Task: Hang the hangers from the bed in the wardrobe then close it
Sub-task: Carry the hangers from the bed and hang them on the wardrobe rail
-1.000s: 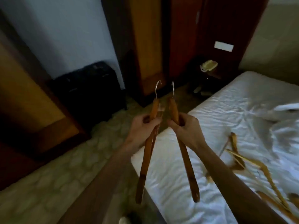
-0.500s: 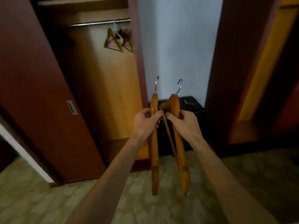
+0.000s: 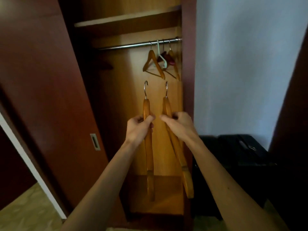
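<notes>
The person is standing in front of the open wardrobe, both forearms reaching forward. The left hand is gripping one wooden hanger just below its shoulder, the fingers curling round the wood and the thumb pressing across the front. The right hand is gripping a second wooden hanger in the same way, its fingers wrapping round the upper part. Both hangers are being held upright, seen edge-on, with their metal hooks pointing up and their long bodies trailing down past the wrists; the right one is leaning a little so that its lower end is swinging out to the right. The two hooks are sitting well below the metal rail, not touching it. The two hangers are near each other but apart, the thumbs of the two hands almost meeting between them. On the rail, toward its right end, several other hangers are already hanging: a wooden one in front, a pale plastic one and a darker one behind it. A shelf is running across above the rail. The sliding door is standing pushed to the left, its recessed handle showing. To the right of the wardrobe, a black suitcase is sitting against the pale wall.
</notes>
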The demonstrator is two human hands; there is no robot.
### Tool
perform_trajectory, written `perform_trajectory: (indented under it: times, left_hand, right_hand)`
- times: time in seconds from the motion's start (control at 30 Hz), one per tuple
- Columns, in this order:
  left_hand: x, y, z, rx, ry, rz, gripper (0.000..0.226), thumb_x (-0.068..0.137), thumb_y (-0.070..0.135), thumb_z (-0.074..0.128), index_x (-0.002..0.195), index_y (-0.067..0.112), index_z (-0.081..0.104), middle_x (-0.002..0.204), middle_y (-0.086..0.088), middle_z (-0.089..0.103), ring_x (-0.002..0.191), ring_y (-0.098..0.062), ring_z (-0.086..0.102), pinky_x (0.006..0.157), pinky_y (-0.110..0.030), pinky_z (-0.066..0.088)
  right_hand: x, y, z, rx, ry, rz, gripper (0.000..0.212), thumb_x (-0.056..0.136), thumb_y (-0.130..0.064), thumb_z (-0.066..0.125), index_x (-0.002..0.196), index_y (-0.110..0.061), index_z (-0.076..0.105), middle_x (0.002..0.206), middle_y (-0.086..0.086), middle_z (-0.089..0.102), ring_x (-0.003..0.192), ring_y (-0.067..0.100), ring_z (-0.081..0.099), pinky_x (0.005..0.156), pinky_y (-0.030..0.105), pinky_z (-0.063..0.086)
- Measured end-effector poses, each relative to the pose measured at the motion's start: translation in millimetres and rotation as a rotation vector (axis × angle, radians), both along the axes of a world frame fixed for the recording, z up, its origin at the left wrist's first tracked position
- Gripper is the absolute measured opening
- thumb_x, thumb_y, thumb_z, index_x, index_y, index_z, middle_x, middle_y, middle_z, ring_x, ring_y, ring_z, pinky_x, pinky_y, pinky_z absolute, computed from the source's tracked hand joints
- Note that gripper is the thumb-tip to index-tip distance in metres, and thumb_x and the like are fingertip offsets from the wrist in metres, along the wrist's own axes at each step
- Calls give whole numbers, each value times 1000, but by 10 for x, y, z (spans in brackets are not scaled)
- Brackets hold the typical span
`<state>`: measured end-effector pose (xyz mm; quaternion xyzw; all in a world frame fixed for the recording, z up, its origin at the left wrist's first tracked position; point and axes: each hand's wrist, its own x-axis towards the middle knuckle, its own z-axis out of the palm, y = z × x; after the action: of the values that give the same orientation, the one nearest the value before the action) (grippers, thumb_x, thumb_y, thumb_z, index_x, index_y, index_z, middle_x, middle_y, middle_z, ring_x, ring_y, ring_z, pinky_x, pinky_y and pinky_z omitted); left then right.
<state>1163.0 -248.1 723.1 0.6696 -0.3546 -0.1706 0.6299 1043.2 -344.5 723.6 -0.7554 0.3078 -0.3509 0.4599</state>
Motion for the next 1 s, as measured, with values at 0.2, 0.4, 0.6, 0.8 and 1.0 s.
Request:
perform_trajectory:
  times: [0.2,0.4,0.6,0.8,1.0]
  left_hand:
    - [908,-893,343,-12,7,96,26,94,33,68,89,7,71,68,1,64,50,3,59,45,-7,44]
    - [1815,-1512,682,-55,26,156,29,93,33,68,92,4,72,69,1,64,51,2,60,48,-12,46]
    - [2945,-2131,1086,-130,106,70,28,85,39,72,86,10,73,68,-1,66,64,-15,64,74,-35,56]
    - [3792,-2892,1476,-182,140,-76,37,86,36,74,106,4,72,69,1,69,57,-8,66,59,-25,51]
    - [4152,-3541,1755,-129,172,-246,26,88,39,71,91,14,77,70,1,71,63,-12,66,68,-27,52]
  right_hand:
    - [1100,-1014,329,-48,36,82,26,89,-49,65,86,-24,70,77,-6,69,74,9,65,65,26,48]
    - [2122,-1603,656,-30,13,96,32,88,-52,64,86,-21,73,74,-4,71,77,18,71,76,37,57]
    - [3077,-2131,1075,-68,-30,11,34,88,-48,64,79,-17,70,73,-1,67,74,15,65,74,34,53]
    - [3789,-2733,1528,-62,-90,-115,19,92,-42,64,81,-27,62,88,-4,65,82,10,59,65,26,40]
    - [4161,-3218,1923,-36,-72,-262,34,84,-50,65,101,-21,71,94,2,68,86,17,62,62,28,39]
